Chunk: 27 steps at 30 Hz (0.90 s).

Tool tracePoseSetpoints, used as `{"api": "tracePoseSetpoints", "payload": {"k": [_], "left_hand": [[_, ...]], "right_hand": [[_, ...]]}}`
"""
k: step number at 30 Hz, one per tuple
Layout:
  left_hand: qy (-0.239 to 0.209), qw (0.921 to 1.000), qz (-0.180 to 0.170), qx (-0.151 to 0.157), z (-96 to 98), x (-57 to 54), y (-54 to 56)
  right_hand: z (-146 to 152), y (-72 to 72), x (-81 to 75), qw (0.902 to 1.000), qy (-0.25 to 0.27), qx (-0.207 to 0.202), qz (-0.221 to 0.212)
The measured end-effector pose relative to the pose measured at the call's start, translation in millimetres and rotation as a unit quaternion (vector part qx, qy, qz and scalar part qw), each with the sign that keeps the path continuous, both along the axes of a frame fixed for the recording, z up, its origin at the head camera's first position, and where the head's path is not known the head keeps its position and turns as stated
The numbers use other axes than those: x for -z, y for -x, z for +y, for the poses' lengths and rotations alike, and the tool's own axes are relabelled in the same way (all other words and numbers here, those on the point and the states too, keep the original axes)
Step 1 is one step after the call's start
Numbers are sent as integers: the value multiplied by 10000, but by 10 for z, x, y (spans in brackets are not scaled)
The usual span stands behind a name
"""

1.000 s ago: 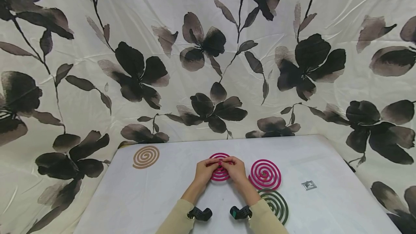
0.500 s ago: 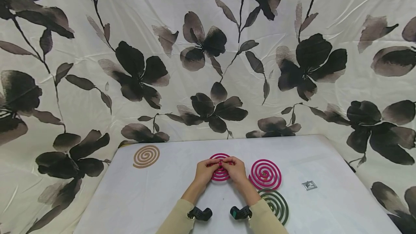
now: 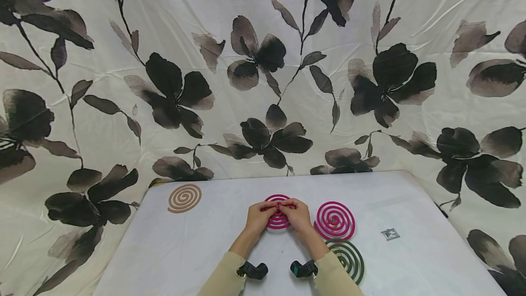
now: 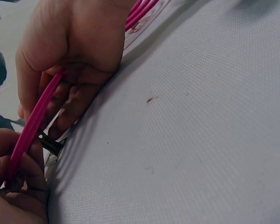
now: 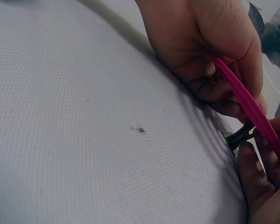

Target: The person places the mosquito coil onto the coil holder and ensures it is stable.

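Near the middle of the white table, a pink mosquito coil (image 3: pixel 278 224) is raised off the surface, its edge seen side-on in both wrist views. My left hand (image 3: pixel 259 216) pinches it from the left and my right hand (image 3: pixel 299 215) from the right, fingertips meeting over its centre. Beneath the coil a small dark metal stand (image 5: pixel 240 135) shows between the hands in the right wrist view. How the stand meets the coil is hidden by fingers. A second pink coil (image 3: pixel 334 220) lies flat beside my right hand.
A green coil (image 3: pixel 355 261) lies partly under my right forearm. One tan coil (image 3: pixel 185 198) is at the table's far left. A flat silver metal stand (image 3: pixel 390 234) rests at the right. Behind the table (image 3: pixel 164 250) hangs a floral cloth (image 3: pixel 230 104).
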<state>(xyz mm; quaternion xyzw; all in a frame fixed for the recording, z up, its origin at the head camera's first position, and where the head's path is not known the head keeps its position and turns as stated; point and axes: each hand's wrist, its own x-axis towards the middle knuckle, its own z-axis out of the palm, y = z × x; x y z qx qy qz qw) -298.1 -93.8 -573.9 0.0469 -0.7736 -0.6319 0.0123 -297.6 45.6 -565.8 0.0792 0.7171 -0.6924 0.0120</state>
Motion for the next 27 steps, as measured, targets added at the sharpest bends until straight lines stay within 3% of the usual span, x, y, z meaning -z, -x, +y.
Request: {"api": "tracePoseSetpoints", "payload": {"k": [27], "left_hand": [[-52, 10000, -62, 35, -1, 35, 8]], "right_hand": [[-23, -9, 2, 9999, -63, 62, 101]]}}
